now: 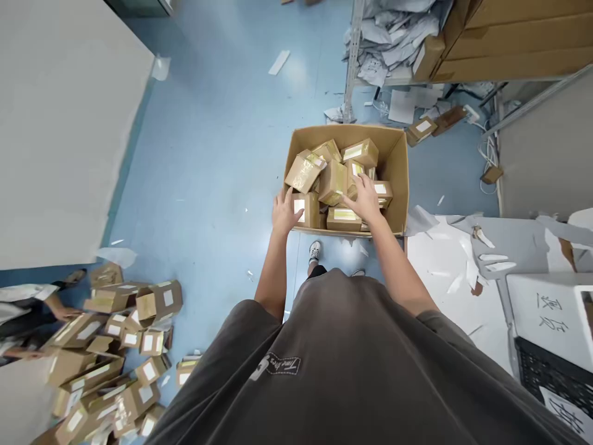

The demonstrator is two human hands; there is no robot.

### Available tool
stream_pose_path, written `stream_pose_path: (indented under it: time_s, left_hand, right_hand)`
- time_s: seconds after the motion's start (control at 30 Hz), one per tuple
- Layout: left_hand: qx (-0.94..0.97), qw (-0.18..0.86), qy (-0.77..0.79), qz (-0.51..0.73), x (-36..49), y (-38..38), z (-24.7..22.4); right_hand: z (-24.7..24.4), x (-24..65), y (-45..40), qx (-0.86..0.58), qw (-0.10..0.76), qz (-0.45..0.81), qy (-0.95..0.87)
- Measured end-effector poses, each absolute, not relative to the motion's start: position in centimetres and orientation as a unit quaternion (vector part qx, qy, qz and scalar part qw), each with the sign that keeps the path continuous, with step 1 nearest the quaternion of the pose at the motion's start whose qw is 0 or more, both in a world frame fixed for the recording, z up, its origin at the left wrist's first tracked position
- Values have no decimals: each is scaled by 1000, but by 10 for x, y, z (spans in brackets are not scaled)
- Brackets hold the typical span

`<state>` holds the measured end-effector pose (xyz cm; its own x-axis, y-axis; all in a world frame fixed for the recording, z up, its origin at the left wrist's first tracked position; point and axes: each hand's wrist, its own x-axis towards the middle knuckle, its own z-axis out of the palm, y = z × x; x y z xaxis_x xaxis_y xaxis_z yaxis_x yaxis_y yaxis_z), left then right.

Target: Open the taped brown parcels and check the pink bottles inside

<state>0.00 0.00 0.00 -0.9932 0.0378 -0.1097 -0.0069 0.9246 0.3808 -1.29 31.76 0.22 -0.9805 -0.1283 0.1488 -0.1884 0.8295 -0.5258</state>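
Note:
A large open carton [397, 185] in front of me holds several small taped cardboard boxes, many with white labels. My left hand [284, 213] is at the carton's near left corner, its fingers apart, touching the labelled box [311, 210] there. Inside the carton, my right hand [364, 199] rests with spread fingers on the boxes, between an upright box [332, 183] and a labelled one on the right. Neither hand has fingers wrapped round a box. A tilted box [302, 173] lies at the left side, and another [361, 152] at the far side.
A pile of small boxes [134, 398] lies on the floor at lower left, beside another person's arm [56, 306]. A shelf [398, 77] with grey bags and large cartons stands at upper right. A table [435, 272] with a keyboard [551, 371] is at right.

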Motion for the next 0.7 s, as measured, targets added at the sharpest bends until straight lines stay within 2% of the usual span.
stream_pose_path:
  time_s: [0.23,0.43,0.57,0.7]
  left_hand:
    - [55,104,955,273,-137,-49,-54]
    - [143,153,932,295,-245,-46,-103]
    - [211,170,914,303,-288,-37,-137]
    - [245,186,897,318,-290,-42,-158]
  right_hand:
    - [-51,-102,232,50,-35,258,-964]
    - [-109,-148,196,-12,-106,290,-951]
    - [-133,-171,190,-35,-110,327,-938]
    - [-142,-188,194,-30,-118,355,-927]
